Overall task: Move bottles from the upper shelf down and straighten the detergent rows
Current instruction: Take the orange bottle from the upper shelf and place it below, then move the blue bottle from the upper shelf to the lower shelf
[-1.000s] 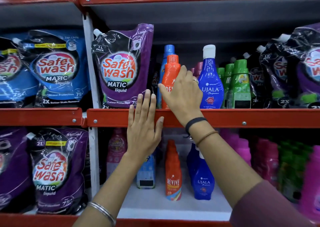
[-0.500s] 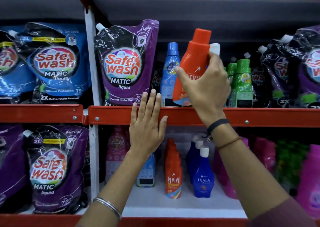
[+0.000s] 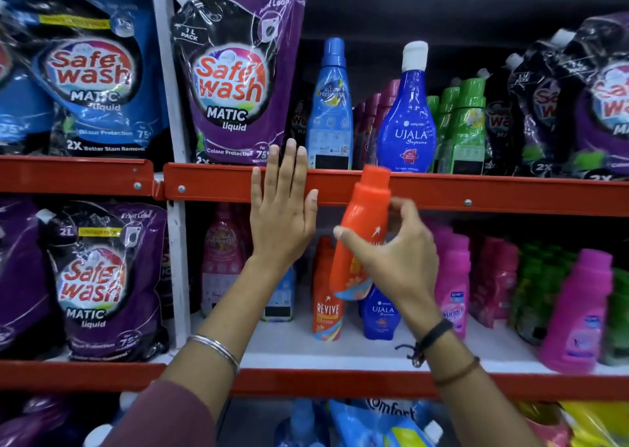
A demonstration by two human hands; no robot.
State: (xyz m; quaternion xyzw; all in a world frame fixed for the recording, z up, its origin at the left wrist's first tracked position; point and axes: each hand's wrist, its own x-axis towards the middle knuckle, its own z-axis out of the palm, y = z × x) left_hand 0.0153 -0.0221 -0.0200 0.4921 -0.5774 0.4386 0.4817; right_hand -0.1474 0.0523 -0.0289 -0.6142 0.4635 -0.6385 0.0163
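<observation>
Right hand (image 3: pixel 394 262) wraps an orange bottle (image 3: pixel 360 232) round its middle: thumb across the front, fingers curled behind. Bottle is clear of both shelves, tilted slightly, cap up, in front of the red shelf rail (image 3: pixel 510 196); its base hangs above the lower shelf (image 3: pixel 340 351).

Left hand (image 3: pixel 282 215) lies flat, palm against the same rail, fingers straight and close together, thumb out to the side. It grips nothing.

Directly below the held bottle: an upright orange Revive bottle (image 3: pixel 325 310) and a blue Ujala bottle (image 3: pixel 379 314), side by side. Upper shelf keeps a light blue bottle (image 3: pixel 329 106), a tall Ujala bottle (image 3: pixel 408 116) and green bottles (image 3: pixel 466 130). Purple Safewash pouch (image 3: pixel 235 79) stands left. Pink bottles (image 3: pixel 575 314) at lower right are blurred; labels possibly Vanish.
</observation>
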